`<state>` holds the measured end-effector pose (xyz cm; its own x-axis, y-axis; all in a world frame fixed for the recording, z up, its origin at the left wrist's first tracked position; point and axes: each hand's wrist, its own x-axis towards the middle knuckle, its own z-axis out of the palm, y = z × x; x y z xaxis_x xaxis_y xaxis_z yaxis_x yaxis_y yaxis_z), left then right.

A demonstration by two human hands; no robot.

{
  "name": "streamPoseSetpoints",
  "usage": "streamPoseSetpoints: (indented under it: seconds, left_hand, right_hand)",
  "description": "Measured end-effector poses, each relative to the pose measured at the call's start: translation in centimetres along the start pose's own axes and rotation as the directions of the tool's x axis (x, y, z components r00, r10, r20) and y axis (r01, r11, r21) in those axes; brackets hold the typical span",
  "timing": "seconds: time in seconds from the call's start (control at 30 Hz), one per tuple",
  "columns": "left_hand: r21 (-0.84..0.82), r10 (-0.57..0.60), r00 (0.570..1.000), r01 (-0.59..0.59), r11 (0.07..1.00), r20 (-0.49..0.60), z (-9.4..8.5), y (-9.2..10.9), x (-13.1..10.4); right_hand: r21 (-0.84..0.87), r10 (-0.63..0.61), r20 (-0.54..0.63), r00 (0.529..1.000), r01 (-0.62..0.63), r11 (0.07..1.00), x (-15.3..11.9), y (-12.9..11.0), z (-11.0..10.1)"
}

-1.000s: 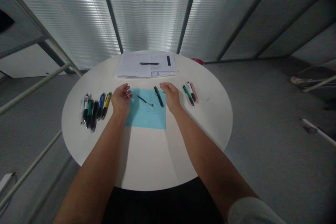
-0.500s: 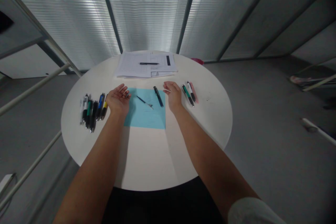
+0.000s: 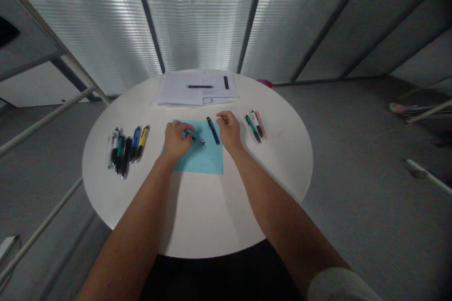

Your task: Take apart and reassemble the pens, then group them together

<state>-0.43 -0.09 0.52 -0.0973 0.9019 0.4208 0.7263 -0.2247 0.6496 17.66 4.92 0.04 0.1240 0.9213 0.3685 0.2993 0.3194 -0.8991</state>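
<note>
lying on blue paper [image 3: 203,163], a slim rod [image 3: 198,141] is partly covered by the left hand [image 3: 177,140], whose grip cannot be told, while the right hand [image 3: 229,130] is held half-spread beside a black pen [image 3: 213,130].

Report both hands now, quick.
Left hand: fingers at the end of the thin dark stick; firm grip cannot be told.
Right hand: partly open, loosely curled beside the black pen, nothing seen in it.
</note>
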Motion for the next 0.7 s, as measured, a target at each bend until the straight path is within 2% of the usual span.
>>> streamPoseSetpoints:
  seconds: [0.1, 0.23, 0.33, 0.43, 0.7]
  left_hand:
    - [0.261, -0.047, 0.988, 0.007, 0.965, 0.15, 0.3, 0.1, 0.0]
    - [0.338, -0.089, 0.98, 0.023, 0.941, 0.181, 0.2, 0.5, -0.1]
    - [0.347, -0.093, 0.975, 0.017, 0.938, 0.204, -0.1, 0.9, -0.3]
    - [0.349, -0.086, 0.972, 0.004, 0.937, 0.218, -0.4, 0.8, -0.4]
    - [0.297, -0.054, 0.969, -0.021, 0.955, 0.242, -0.3, 0.3, -0.3]
  right_hand:
    - [-0.314, -0.074, 0.033, 0.997, 0.081, 0.946, -0.7, -0.9, -0.2]
    - [-0.601, -0.007, 0.14, 0.99, 0.09, 0.794, -1.1, -1.5, -0.2]
    - [-0.668, 0.041, 0.235, 0.971, 0.131, 0.732, -1.1, -1.6, -0.1]
    - [-0.684, 0.051, 0.294, 0.955, 0.173, 0.709, -1.2, -1.6, -0.1]
    - [-0.676, 0.043, 0.33, 0.943, 0.204, 0.708, -1.2, -1.7, -0.2]
